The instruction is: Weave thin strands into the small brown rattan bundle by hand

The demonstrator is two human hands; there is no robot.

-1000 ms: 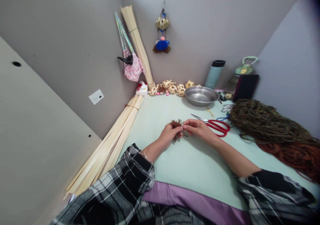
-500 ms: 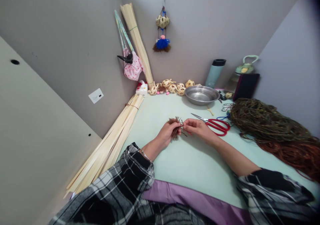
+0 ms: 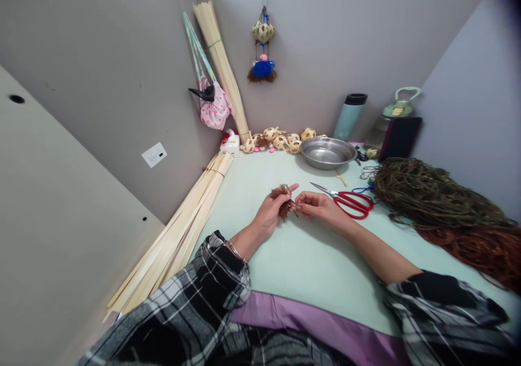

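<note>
My left hand [image 3: 267,214] is closed on a small bundle of frayed brown yarn [image 3: 284,209], its thumb pointing to the right. Close beside it, my right hand [image 3: 317,206] pinches a thin dark strand [image 3: 296,205] that comes out of the bundle. Most of the bundle's middle is covered by my left fingers. Just beyond my right hand lie scissors with red handles [image 3: 355,204], their blades pointing to the upper left.
A metal bowl [image 3: 329,153] stands toward the back, with several woven balls [image 3: 280,142] along the wall. Dark green and rust-coloured yarn [image 3: 439,192] heaps at the right. Pale wooden strips [image 3: 183,219] lie left. A phone [image 3: 401,139] and blue tumbler [image 3: 350,117] stand at the back right.
My left thumb has moved from pressing on the bundle to sticking out rightward. My right fingers stay on the strand, slightly lower on it. The whole view has shifted a little.
</note>
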